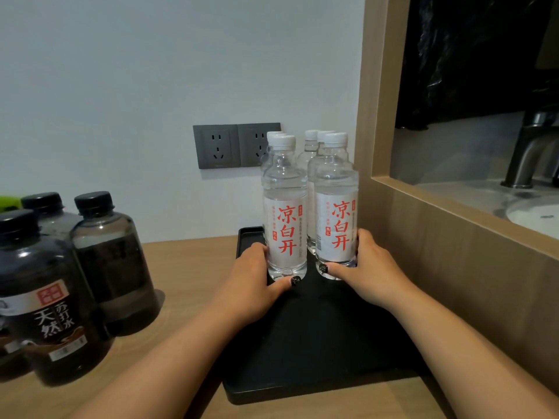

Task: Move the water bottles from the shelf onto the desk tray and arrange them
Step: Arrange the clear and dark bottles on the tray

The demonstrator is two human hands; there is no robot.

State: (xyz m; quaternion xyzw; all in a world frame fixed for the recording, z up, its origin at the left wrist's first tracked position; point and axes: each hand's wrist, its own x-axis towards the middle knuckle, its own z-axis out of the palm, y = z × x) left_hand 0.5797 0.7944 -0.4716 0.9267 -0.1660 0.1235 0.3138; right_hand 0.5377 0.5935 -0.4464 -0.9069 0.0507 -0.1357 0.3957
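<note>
Several clear water bottles with white caps and red-lettered labels stand upright on a black tray point(317, 343) on the wooden desk. My left hand point(257, 279) wraps the base of the front left bottle point(284, 213). Around the base of the front right bottle point(335, 207) is my right hand point(369, 273). Both front bottles rest on the tray. More bottles point(311, 152) stand close behind them, partly hidden.
Three dark bottles with black caps point(112, 267) stand on the desk at the left. A grey double wall socket point(230, 146) is behind the tray. A wooden partition point(423, 237) runs along the right, with a sink and faucet point(526, 152) beyond it.
</note>
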